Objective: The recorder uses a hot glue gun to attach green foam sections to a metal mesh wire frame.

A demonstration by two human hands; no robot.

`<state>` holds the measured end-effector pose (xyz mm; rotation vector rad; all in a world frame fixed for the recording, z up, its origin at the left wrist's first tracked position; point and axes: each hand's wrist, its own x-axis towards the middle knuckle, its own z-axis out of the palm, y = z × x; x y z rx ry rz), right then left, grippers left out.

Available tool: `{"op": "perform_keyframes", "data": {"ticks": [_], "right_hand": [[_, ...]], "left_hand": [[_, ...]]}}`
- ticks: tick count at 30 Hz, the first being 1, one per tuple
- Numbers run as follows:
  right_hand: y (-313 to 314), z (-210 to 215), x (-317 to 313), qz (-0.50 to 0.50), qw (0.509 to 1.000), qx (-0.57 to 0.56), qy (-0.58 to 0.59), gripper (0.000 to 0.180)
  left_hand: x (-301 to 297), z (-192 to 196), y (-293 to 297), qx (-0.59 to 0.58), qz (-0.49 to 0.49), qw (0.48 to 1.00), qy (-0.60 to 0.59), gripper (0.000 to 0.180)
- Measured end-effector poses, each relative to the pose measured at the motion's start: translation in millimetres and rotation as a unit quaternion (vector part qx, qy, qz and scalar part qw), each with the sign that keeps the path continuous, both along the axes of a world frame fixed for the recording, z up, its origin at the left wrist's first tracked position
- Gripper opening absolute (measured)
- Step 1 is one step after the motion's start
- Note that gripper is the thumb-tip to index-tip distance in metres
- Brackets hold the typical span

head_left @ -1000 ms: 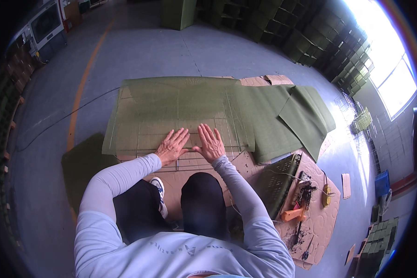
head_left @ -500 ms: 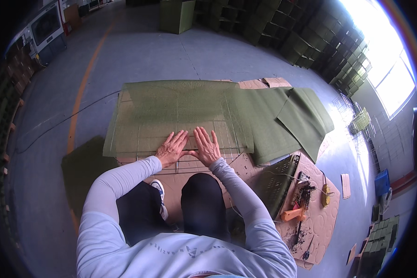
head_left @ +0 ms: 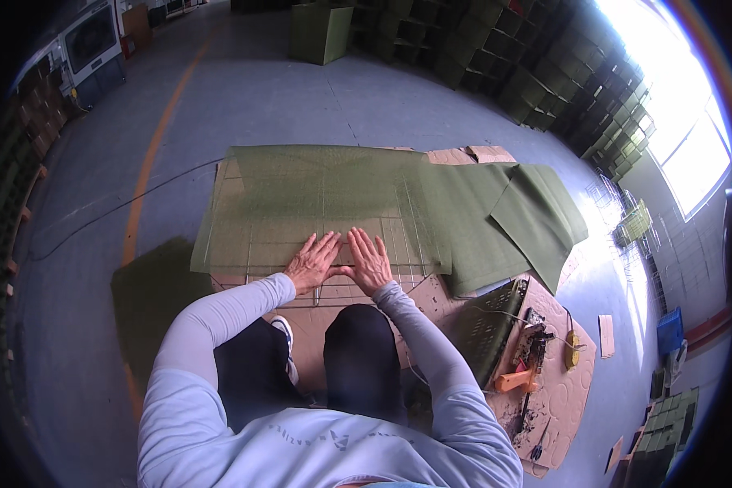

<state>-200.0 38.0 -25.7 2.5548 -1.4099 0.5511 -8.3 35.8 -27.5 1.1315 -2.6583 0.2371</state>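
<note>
Lying under L hand (head_left: 311,265) & R hand (head_left: 368,264); grn mesh (head_left: 272,189), mostly fwd

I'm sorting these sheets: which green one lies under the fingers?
The sheer sheet over the wire frame, which shows through it; the sheets at right and dark sheet at left look opaque.

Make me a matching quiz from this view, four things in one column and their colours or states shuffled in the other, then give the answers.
Column one:
1. Right hand
2. Mesh sheet
3. Floor line
4. Far-right bin

Column two:
A. Blue
B. Green, partly see-through
C. Orange
D. Palm down, fingers extended

Pairs: 1-D, 2-B, 3-C, 4-A.
</note>
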Motion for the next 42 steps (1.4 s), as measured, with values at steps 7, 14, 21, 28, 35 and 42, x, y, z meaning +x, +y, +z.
{"op": "perform_keyframes", "data": {"ticks": [7,14,21,28,35,42], "right_hand": [[-2,-9,-40,-0.022,0.999,0.02,0.024,0.081],[-7,-8,-35,-0.032,0.999,0.018,0.003,0.083],[9,-14,-100,-0.278,0.936,-0.091,-0.193,0.078],[8,-74,-141,-0.332,0.625,0.126,-0.695,0.073],[10,-85,-128,-0.27,0.486,0.134,-0.82,0.068],[-46,-68,-143,-0.23,0.508,0.127,-0.821,0.057]], "left_hand": [[13,3,1,0.021,-0.017,1.0,-0.001,0.061],[10,5,1,0.022,-0.006,1.0,-0.003,0.06],[59,35,-22,0.073,0.12,0.986,0.088,0.066],[175,3,-13,-0.026,0.499,0.864,0.059,0.069],[190,11,-8,0.207,0.545,0.759,0.291,0.064],[202,-18,-24,0.21,0.467,0.774,0.373,0.059]]}}
